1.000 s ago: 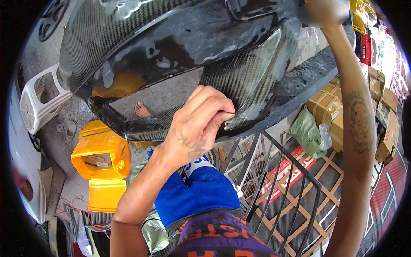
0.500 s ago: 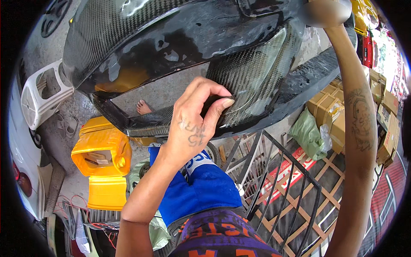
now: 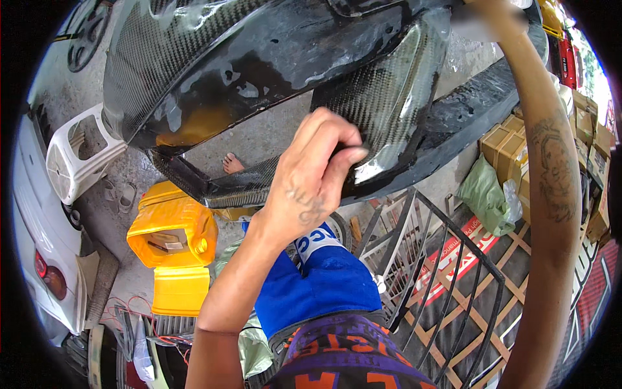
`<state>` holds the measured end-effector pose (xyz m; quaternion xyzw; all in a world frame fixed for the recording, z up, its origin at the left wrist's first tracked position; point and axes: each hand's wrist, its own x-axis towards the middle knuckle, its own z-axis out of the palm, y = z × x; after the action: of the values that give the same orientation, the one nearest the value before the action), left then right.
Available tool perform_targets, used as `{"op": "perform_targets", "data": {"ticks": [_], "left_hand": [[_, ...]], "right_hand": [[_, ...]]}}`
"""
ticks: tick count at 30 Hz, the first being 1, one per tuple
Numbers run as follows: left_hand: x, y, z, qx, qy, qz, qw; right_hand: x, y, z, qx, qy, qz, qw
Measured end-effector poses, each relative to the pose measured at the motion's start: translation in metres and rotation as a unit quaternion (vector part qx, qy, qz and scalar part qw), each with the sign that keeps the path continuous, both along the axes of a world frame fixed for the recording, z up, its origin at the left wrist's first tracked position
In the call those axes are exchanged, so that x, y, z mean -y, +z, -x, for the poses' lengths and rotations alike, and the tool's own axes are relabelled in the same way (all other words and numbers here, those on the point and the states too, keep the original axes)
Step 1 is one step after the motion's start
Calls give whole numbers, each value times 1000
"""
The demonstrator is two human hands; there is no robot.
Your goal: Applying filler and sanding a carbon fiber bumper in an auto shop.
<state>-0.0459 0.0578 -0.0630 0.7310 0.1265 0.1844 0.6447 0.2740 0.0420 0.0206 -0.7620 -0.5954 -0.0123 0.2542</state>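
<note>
The person's left hand [image 3: 317, 165] is near the middle, at the lower part of a large, glossy black carbon-fibre vehicle panel [image 3: 382, 91]. Its thumb and forefinger are bent close together, like a pinch; whether something thin is between them, I cannot tell. Further right, the right hand [image 3: 495, 23] is blurred near the panel's upper right end, so I cannot tell if its fingers grip. In my judgement, the panel could tilt or slip if pressure comes from one side only, and a rough edge could cut the bare fingertips.

Around, from the left, there are a white car [image 3: 48, 227], a white plastic chair [image 3: 100, 159] and a yellow plastic container with a large opening [image 3: 178, 299]. A bare foot [image 3: 232, 163] shows through the panel's gap. To the right, a black metal barred frame [image 3: 500, 279] blocks stepping there; beyond are a green plastic bag [image 3: 486, 198] and brown cardboard boxes [image 3: 505, 146].
</note>
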Motion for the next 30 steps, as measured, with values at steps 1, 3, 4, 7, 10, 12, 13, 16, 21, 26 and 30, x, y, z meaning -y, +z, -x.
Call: {"op": "perform_targets", "data": {"ticks": [1,3,4,7,10,12,13,16,21,26,30], "left_hand": [[0,-2,3,0,-2,2,1000],[-5,-2,7,17,-14,-31,999],[-5,-2,0,13,-2,-30,999],[1,3,0,17,4,-17,1000],[-3,-5,-2,48,5,-42,998],[-4,2,-8,34,7,-41,999],[-4,2,-3,30,9,-40,999],[-1,-2,8,30,-16,-24,999],[-1,3,-7,47,2,-43,998],[-10,-2,2,16,-6,-56,998],[-1,-5,6,35,-6,-37,999]], "right_hand": [[2,0,1,0,-2,2,1000],[2,0,8,73,-15,34,997],[1,0,6,72,-18,33,997],[2,-2,-4,163,83,-25,983],[1,-2,-6,191,59,32,979],[2,1,17,86,20,-14,996],[0,-5,11,82,22,-13,996],[-1,-9,-20,136,94,-38,986],[1,11,-1,81,46,-5,996],[-13,-17,6,45,-9,-7,999],[4,7,9,101,-6,0,995]]}}
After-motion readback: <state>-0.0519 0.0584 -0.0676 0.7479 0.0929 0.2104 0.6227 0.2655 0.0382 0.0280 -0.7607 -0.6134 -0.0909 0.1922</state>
